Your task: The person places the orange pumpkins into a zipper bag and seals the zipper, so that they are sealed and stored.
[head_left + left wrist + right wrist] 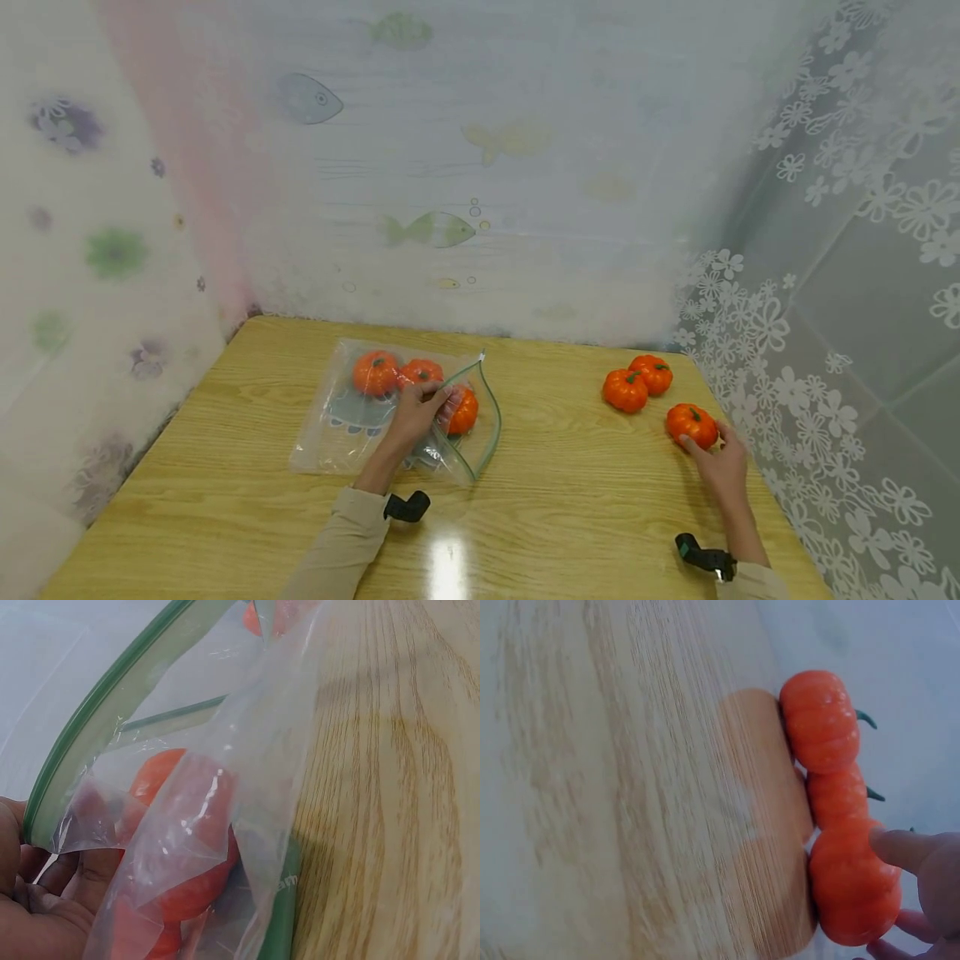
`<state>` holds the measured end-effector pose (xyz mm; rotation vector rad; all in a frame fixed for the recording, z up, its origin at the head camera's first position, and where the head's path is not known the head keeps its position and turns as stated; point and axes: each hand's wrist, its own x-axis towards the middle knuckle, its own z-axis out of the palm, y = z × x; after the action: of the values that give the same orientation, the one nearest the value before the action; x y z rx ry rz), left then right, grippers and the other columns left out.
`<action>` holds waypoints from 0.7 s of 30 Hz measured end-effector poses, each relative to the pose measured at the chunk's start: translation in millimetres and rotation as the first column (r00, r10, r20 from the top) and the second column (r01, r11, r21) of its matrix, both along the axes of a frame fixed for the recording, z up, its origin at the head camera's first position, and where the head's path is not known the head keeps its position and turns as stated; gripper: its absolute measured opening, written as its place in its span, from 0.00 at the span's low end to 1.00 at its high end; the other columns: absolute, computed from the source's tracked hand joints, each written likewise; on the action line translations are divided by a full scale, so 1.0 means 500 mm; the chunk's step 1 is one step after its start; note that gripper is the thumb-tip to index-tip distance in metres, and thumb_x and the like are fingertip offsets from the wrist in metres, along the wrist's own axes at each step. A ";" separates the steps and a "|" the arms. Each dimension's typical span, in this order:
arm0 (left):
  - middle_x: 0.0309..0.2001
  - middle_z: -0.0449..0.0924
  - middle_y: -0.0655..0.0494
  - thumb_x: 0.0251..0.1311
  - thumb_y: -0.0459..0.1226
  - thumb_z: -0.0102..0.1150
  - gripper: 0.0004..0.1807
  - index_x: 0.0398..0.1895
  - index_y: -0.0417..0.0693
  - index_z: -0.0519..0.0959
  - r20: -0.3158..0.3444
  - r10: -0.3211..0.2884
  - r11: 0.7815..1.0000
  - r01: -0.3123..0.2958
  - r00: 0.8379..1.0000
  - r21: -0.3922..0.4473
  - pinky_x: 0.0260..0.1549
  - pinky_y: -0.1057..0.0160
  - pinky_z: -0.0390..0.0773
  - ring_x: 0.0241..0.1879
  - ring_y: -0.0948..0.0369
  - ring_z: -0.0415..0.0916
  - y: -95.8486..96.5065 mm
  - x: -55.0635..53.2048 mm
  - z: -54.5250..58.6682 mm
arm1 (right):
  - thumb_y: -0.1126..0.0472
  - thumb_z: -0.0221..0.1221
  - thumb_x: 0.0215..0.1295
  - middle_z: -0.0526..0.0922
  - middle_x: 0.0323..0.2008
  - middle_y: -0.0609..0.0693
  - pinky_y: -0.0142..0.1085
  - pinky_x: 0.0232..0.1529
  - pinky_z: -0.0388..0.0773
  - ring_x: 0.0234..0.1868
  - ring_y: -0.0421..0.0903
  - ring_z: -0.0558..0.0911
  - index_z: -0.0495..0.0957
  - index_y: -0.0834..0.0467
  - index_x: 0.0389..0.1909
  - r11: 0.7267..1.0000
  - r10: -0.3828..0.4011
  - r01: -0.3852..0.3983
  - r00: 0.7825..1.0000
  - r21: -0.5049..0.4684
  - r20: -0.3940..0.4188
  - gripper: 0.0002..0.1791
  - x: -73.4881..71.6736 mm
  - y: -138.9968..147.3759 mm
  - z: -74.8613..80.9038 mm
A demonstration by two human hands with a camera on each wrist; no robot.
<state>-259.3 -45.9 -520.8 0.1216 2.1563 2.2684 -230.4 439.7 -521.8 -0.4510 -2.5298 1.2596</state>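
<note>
While the left hand [411, 418] pinches the bag [318, 442] open, three pumpkins [376, 372] are in, so just two loose ones [625, 392] left plus the pumpkin [690, 423] the right hand [727, 471] pinches

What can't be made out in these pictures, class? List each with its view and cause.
Head view: the lower part of the middle pumpkin in the clear bag, hidden by the left hand.
Left wrist view: the small lettering on a green strip, too blurred to read in full.
Right wrist view: the rest of the right hand, cut off by the right edge; part of the far loose pumpkin, hidden by the gripped pumpkin.
</note>
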 end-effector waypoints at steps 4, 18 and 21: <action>0.32 0.82 0.50 0.77 0.34 0.52 0.14 0.48 0.30 0.83 0.005 -0.009 1.000 0.009 1.000 0.022 0.26 0.69 0.78 0.26 0.63 0.75 0.001 0.003 0.002 | 0.59 0.63 0.70 0.55 0.72 0.79 0.64 0.70 0.60 0.72 0.74 0.58 0.49 0.76 0.76 1.000 0.004 -0.003 1.000 -0.014 0.013 0.45 -0.004 0.003 -0.005; 0.31 0.84 0.51 0.76 0.34 0.53 0.14 0.46 0.30 0.84 -0.008 0.029 1.000 -0.029 1.000 0.009 0.24 0.70 0.77 0.24 0.64 0.75 0.006 0.000 -0.003 | 0.57 0.64 0.70 0.57 0.71 0.77 0.64 0.69 0.62 0.71 0.73 0.60 0.51 0.76 0.75 0.997 -0.064 0.064 0.998 -0.033 0.010 0.45 -0.008 -0.006 0.000; 0.32 0.84 0.50 0.76 0.34 0.53 0.14 0.46 0.30 0.83 -0.006 0.033 0.999 -0.033 0.999 0.010 0.25 0.71 0.77 0.25 0.65 0.75 0.006 -0.001 -0.004 | 0.56 0.63 0.70 0.58 0.71 0.77 0.63 0.69 0.63 0.70 0.72 0.62 0.51 0.75 0.75 0.996 -0.074 0.074 0.997 -0.040 0.008 0.45 -0.009 -0.008 -0.002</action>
<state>-259.6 -42.8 -522.8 0.0935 2.1665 2.2996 -234.8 435.9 -522.8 -0.5531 -2.4729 1.2852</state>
